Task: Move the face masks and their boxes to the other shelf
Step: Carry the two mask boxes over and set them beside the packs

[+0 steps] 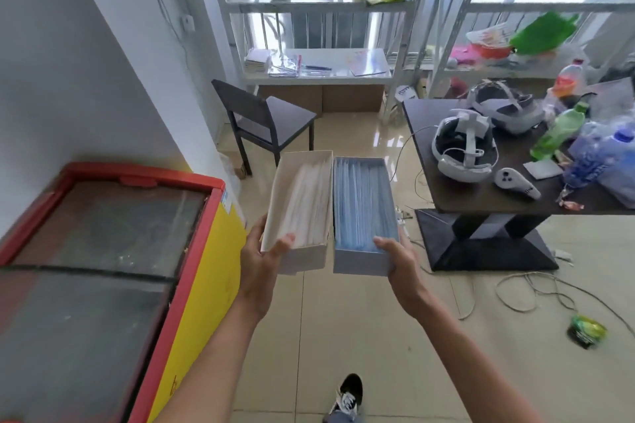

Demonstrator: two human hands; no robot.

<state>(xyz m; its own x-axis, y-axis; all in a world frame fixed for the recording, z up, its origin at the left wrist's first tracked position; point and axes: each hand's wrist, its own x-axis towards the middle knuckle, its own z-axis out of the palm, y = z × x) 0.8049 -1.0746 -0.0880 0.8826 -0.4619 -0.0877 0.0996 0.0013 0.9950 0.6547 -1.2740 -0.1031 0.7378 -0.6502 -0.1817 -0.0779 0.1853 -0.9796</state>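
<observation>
Glass is topping the red-and-yellow freezer (103, 268) at your far left. Your left hand (261, 261) is gripping the near end of the white box (299, 209), a long open cardboard carton packed with pale masks, thumb curling over its rim. Touching it on the right, the blue box (362, 216) is holding ribbed blue masks, and your right hand (400, 261) is clasping its near end likewise. Farther right, smooth white headsets (464, 148) are lying on the dark table (481, 196).
</observation>
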